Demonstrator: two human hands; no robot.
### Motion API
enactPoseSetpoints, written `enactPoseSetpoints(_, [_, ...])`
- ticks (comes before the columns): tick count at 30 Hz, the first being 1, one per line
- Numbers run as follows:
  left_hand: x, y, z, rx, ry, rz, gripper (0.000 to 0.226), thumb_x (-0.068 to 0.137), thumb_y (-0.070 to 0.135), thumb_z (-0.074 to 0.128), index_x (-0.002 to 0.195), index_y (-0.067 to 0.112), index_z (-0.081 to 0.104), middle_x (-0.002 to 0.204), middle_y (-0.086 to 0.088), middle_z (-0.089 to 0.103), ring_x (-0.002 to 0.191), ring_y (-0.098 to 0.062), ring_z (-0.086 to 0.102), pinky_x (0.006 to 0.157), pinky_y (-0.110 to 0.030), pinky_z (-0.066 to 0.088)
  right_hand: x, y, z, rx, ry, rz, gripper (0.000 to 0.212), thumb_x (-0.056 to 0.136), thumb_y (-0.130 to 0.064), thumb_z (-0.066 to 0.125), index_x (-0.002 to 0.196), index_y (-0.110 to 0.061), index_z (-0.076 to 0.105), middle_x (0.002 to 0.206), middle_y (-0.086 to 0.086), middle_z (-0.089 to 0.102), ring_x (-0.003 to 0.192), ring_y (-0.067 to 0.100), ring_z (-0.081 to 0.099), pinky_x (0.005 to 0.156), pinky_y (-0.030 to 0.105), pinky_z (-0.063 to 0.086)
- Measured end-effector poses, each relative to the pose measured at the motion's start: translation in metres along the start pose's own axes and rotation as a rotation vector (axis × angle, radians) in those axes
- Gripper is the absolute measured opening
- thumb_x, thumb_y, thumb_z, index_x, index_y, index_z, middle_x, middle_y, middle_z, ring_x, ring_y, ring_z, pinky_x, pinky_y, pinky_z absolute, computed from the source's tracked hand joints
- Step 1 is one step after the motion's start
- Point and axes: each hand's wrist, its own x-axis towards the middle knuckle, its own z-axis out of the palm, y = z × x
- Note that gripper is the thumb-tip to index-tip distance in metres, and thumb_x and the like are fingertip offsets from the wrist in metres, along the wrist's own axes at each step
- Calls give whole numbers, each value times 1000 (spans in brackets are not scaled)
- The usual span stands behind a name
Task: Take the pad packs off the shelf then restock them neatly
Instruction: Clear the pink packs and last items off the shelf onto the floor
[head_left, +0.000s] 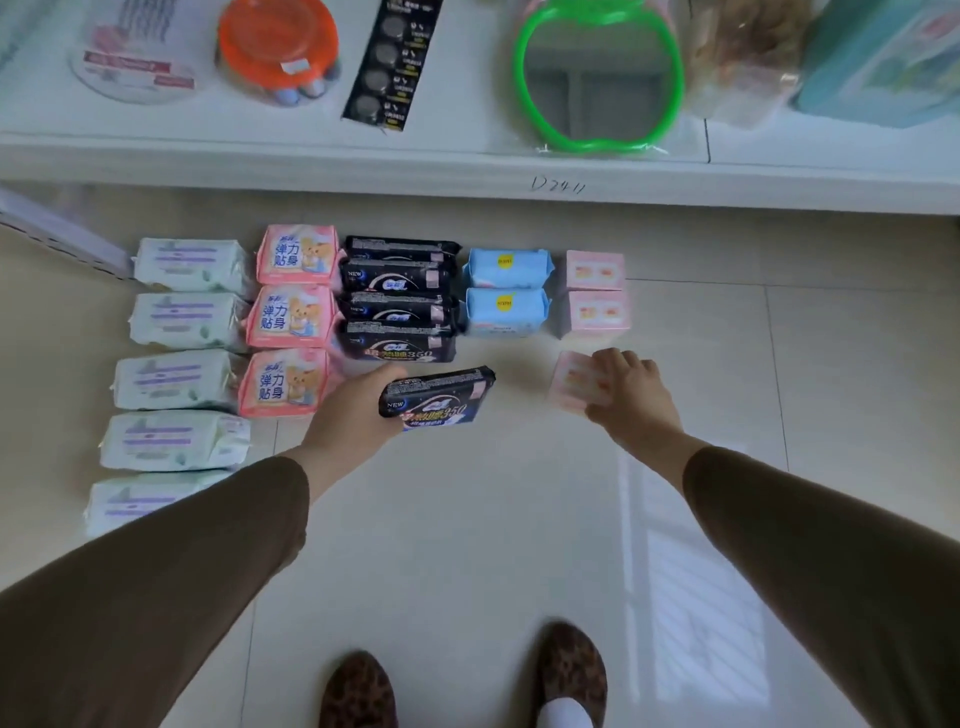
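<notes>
The pad packs lie in neat rows on the floor (467, 519), below the shelf (467, 171): green ones, pink ones, dark ones, blue ones and pale pink boxes. The left hand (353, 410) has its fingers wrapped round a dark pack (441, 397). The right hand (631, 387) grips a pale pink box (569, 382). I think the packs are off the shelf, but none are put back yet.

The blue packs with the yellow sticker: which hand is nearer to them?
Left, narrowly. The left hand grips a dark pack just below the blue packs and left of them; the right hand grips a pale pink pack below and to their right.
</notes>
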Motion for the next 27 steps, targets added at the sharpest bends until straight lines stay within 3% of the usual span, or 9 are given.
enactPoseSetpoints(5, [21, -19, 13, 52, 48, 60, 36, 76, 11, 77, 108, 20, 63, 105, 7, 52, 95, -16, 54, 83, -36, 47, 32, 18, 10, -59, 98, -3, 49, 82, -9, 69, 125, -16, 46, 118, 6, 57, 120, 31, 36, 79, 41, 51])
enactPoseSetpoints(8, [28, -30, 16, 72, 41, 96, 35, 76, 13, 77, 106, 24, 62, 104, 10, 56, 94, -15, 56, 87, -42, 49, 47, 28, 17, -102, 132, 21, 57, 82, -6, 70, 132, -16, 45, 128, 7, 51, 123, 31, 34, 80, 43, 53])
enactPoseSetpoints(12, [36, -38, 17, 72, 53, 129, 36, 76, 11, 77, 103, 26, 60, 103, 12, 59, 92, -14, 59, 82, -41, 52, 58, 34, 27, -166, 150, 11, 64, 82, -4, 69, 138, -17, 42, 133, 8, 41, 122, 31, 34, 76, 42, 55])
enactPoseSetpoints(23, [42, -46, 23, 75, 58, 158, 37, 75, 11, 78, 100, 28, 57, 101, 15, 58, 89, -11, 60, 71, -32, 48, 69, 35, 38, -224, 193, -16, 66, 80, 5, 67, 135, -15, 36, 130, 7, 42, 115, 32, 38, 68, 42, 58])
enactPoseSetpoints(27, [40, -51, 22, 50, 54, 151, 37, 76, 9, 78, 102, 27, 58, 103, 14, 59, 92, -11, 60, 75, -35, 52, 65, 29, 38, -271, 252, -34, 68, 77, -2, 70, 137, -12, 39, 134, 11, 42, 116, 34, 39, 83, 43, 54])
